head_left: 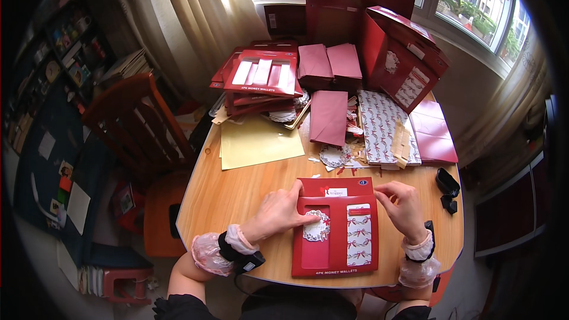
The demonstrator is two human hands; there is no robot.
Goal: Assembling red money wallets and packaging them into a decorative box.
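Observation:
A flat red cardboard package (pixel 338 237) lies before me near the table's front edge. Its upper flap (pixel 311 186) stands up along the far side. Through its cut-out windows show a round white floral tag (pixel 316 226) and a ribbon-patterned strip (pixel 359 243). My left hand (pixel 274 216) grips the package's left side, thumb over the front beside the tag, the other fingers partly hidden. At the upper right corner, my right hand (pixel 403 207) pinches the edge by the flap with thumb and forefinger.
Red packages (pixel 267 74) are piled at the back left beside stacks of pink envelopes (pixel 329 118). Yellow sheets (pixel 261 142), patterned cards (pixel 385 124) and more pink envelopes (pixel 435 133) lie farther back. Big red boxes (pixel 409 53) stand by the window. A black object (pixel 447 184) sits at the right edge.

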